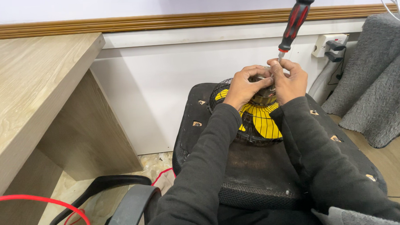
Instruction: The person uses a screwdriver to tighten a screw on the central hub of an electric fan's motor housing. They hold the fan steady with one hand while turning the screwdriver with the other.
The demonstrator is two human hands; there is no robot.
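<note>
Fan motor hub (263,96), one dark round metal piece, sits on the middle of the yellow blades (261,121), and your fingers crowd round it. Your left hand (244,85) curls its fingers over the near-left rim of the hub, tips pressed close together. Your right hand (289,79) closes on the far-right side, finger and thumb pinching the metal shank of one screwdriver (296,18); its red and black handle leans up and to the right, away from you, and the tip is hidden between your hands. Both your arms wear dark sleeves (202,170).

One fan (253,119) is here, lying flat with its black wire guard (220,87) showing round the blades. It rests on one black mesh chair seat (250,168), worn, with small torn spots along its edges. One black armrest (123,204) curves near and left, and one red cable (43,202) loops past it in the near-left corner.

Left of you stands one pale wooden desk (26,87), over a light, patterned floor (155,165). Far behind runs a white wall panel (163,82) under a brown wooden moulding (161,21). On the far right, one white socket plate (328,41) carries two dark plugs (335,50), with a grey ribbed hose (323,75) dropping below. One grey fuzzy cloth (376,84) hangs at the right edge, white cables (395,3) above it.
</note>
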